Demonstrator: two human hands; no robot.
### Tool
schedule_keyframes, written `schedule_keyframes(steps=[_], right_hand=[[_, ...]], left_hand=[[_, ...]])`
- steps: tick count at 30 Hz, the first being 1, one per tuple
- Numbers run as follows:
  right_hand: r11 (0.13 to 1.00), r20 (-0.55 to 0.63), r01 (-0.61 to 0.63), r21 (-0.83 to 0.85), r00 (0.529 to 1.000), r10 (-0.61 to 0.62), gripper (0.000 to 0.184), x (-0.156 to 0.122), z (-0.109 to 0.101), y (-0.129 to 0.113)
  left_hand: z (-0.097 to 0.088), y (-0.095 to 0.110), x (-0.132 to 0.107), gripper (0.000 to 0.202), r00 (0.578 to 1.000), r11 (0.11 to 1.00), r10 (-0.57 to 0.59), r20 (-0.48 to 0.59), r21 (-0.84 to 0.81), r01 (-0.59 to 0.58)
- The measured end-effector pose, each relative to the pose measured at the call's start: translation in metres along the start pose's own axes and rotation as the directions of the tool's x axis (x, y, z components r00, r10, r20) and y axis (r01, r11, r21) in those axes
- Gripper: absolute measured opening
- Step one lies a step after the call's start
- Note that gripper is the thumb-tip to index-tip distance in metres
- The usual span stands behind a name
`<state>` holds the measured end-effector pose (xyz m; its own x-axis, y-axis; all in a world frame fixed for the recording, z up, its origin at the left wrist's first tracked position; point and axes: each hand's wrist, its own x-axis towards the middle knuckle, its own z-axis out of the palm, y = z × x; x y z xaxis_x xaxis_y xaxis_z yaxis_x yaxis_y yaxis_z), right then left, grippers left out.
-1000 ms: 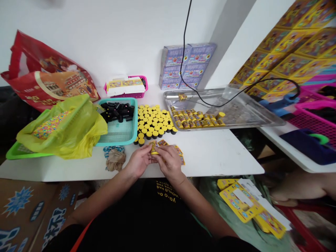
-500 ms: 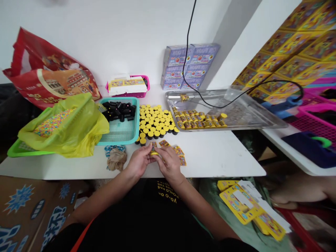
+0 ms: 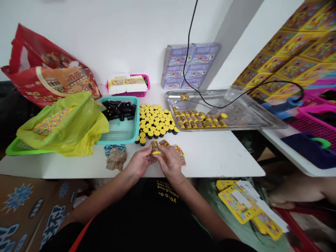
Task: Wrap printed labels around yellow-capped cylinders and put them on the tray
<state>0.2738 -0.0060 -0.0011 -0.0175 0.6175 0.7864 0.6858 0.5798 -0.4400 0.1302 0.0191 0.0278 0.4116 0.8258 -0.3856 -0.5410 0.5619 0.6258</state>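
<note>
Fingers [image 3: 148,152] of the left hand [image 3: 139,161] and right hand [image 3: 170,162] are closed on one small canister [image 3: 155,148], held above the middle of the front edge of the surface [image 3: 223,154]. Its printed side is shown, its yellow end turned toward that edge. Printed labels [image 3: 181,152] are spread beside the right hand. Behind the hands, yellow-topped black canisters [image 3: 156,123] are clustered upright. Crumpled cloths [image 3: 116,159] are seen near the front edge, left. Farther back, black containers [image 3: 121,110] are held in a teal basket [image 3: 118,141]; toward the back right corner, labelled canisters [image 3: 194,119] are lined up in a metal tray [image 3: 249,117].
</note>
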Motion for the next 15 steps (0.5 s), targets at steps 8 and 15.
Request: schedule_keyframes(steps=[8, 15], right_hand=[[0.997, 0.035, 0.076, 0.008, 0.996, -0.076, 0.031, 0.005, 0.001, -0.002], [0.990, 0.039, -0.037, 0.137, 0.999, 0.032, 0.020, 0.002, 0.007, -0.002]], left_hand=[[-0.004, 0.004, 0.007, 0.036, 1.000, 0.996, 0.029, 0.007, 0.081, -0.030], [-0.007, -0.005, 0.009, 0.037, 0.996, 0.999, 0.029, -0.082, 0.039, -0.026]])
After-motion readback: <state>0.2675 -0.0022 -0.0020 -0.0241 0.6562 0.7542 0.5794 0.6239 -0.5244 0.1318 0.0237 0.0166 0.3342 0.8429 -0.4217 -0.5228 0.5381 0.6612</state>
